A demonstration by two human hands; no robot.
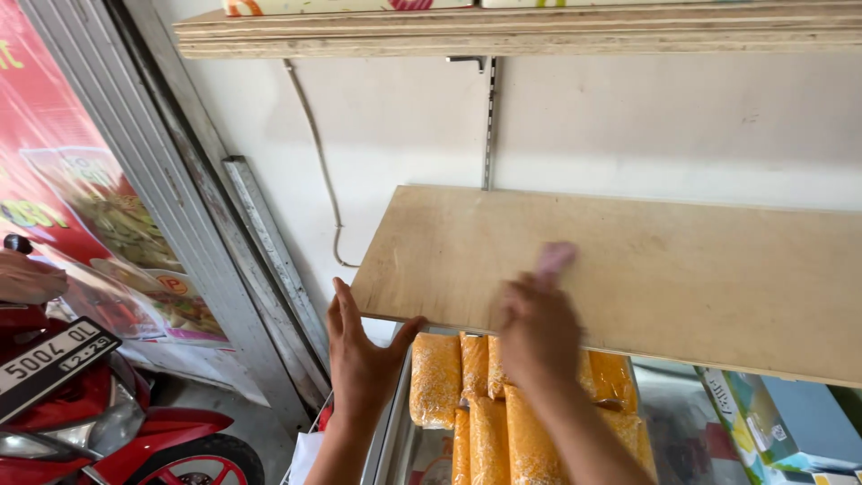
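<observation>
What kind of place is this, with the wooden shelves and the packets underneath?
Probably a small roadside shop. Plywood wall shelves sit above stacked orange snack packets, a red motorbike is parked at the open front, and a food banner hangs there.

Small shop, wooden shelves [682, 269], packaged snacks [503, 404], advertising banner [63, 162]
</observation>
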